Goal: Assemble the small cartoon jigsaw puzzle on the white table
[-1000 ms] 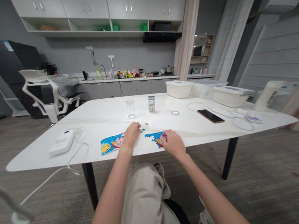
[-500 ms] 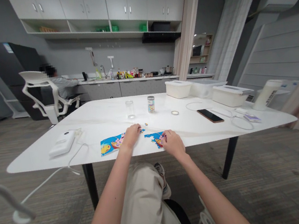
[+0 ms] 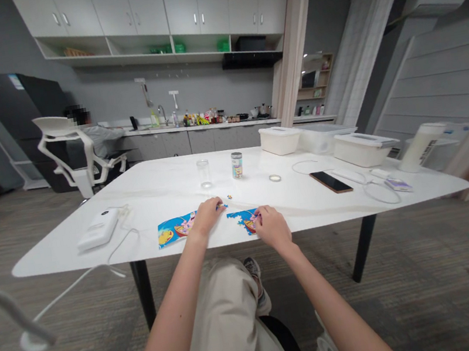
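A blue picture card (image 3: 171,230) lies near the front edge of the white table (image 3: 164,183). Beside it on the right sits a partly joined blue jigsaw section (image 3: 242,219). My left hand (image 3: 206,217) rests on the table between the two, fingers curled down over loose puzzle pieces (image 3: 223,206). My right hand (image 3: 272,227) sits at the right edge of the jigsaw section with its fingertips pinched on a small piece. One more loose piece (image 3: 229,196) lies a little farther back.
An empty glass jar (image 3: 204,172), a small printed jar (image 3: 237,164) and a lid (image 3: 275,178) stand mid-table. A phone (image 3: 330,181), cables and white lidded boxes (image 3: 280,139) lie right; a white power bank (image 3: 97,228) lies left. A person sits at the far counter.
My left hand has slid slightly back toward me and lowered onto the loose pieces. My right hand has stayed at the jigsaw section. The view has drifted slightly.
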{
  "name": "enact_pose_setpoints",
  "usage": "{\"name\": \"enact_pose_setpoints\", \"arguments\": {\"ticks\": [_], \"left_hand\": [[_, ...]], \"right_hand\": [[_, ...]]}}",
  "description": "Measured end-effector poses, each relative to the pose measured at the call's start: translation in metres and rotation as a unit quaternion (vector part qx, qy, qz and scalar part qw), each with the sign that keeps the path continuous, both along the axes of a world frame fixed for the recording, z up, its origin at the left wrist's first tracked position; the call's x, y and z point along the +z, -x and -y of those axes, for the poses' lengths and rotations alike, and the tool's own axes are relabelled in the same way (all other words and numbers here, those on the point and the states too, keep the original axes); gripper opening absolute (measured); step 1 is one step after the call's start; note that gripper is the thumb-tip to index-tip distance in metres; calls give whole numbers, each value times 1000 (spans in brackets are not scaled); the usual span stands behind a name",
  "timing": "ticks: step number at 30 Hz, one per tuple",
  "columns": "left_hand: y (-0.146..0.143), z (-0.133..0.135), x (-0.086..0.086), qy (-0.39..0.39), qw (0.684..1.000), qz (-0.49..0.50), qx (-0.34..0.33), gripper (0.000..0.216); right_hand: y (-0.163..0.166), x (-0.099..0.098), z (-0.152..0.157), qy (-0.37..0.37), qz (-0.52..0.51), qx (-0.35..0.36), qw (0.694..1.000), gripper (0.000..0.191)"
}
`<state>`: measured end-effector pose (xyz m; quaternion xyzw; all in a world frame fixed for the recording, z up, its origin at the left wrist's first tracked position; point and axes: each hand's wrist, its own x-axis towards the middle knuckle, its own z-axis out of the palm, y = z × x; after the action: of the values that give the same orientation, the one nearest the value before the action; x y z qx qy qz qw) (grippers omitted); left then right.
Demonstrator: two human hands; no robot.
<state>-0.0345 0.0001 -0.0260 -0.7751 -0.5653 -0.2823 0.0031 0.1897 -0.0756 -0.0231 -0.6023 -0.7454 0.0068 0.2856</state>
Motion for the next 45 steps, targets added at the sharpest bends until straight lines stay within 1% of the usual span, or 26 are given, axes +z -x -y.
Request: {"name": "enact_pose_setpoints", "arguments": {"ticks": [8, 16, 27, 34, 38, 45], "left_hand": [[0, 1, 3, -3, 999, 17, -30, 7], [1, 0, 2, -9, 998, 32, -54, 16], [2, -3, -2, -23, 997, 41, -59, 16], [4, -3, -3, -16, 998, 44, -39, 11], [4, -4, -3, -11, 998, 44, -45, 13], [3, -4, -2, -26, 996, 53, -64, 18]], "right_hand": [[0, 1, 0, 0, 3, -4, 1000, 23], [1, 4, 3, 4, 8, -9, 1000, 23], [1, 3, 2, 4, 8, -5, 1000, 23], [1, 5, 3, 5, 7, -5, 1000, 23], [1, 4, 3, 4, 11, -6, 1000, 22], [1, 0, 0, -3, 8, -5, 1000, 23]]}}
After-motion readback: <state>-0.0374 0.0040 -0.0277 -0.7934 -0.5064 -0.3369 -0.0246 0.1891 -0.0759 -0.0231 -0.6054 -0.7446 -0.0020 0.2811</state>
